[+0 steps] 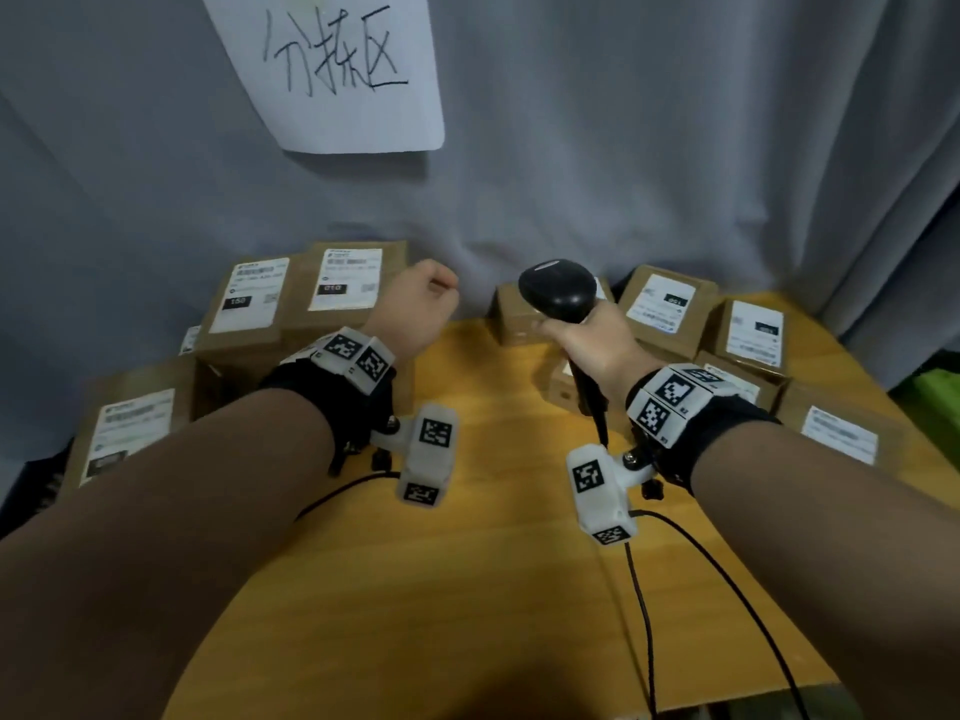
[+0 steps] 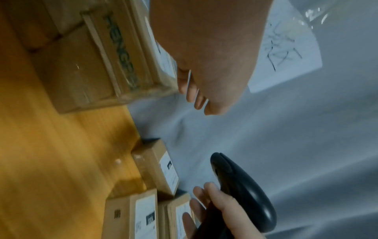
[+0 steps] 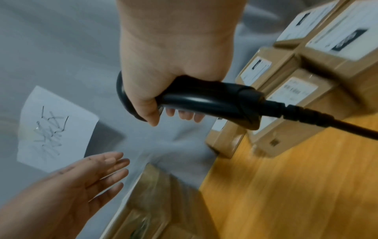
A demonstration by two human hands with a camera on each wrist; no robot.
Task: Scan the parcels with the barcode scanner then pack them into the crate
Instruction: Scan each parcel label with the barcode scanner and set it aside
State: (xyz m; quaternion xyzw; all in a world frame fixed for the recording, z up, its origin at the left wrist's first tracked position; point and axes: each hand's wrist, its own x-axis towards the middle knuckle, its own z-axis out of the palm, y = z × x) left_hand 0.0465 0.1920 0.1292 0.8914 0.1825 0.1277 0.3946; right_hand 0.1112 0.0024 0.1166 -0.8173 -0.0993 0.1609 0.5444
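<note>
My right hand [image 1: 587,340] grips the handle of a black barcode scanner [image 1: 558,291], held upright above the table with its head toward the back wall; the right wrist view shows fingers [image 3: 184,113] wrapped round the handle [image 3: 204,98]. My left hand [image 1: 431,293] hovers beside a stack of labelled cardboard parcels [image 1: 348,278], holding nothing, its fingers [image 3: 110,166] straight in the right wrist view. More parcels lie on the left [image 1: 130,433] and in a cluster on the right [image 1: 660,304]. No crate is plainly visible.
The wooden table [image 1: 493,563] stands against a grey cloth backdrop bearing a white handwritten paper sign [image 1: 332,70]. The scanner's black cable [image 1: 644,615] trails toward the table's front edge. Something green [image 1: 930,397] shows at the far right edge.
</note>
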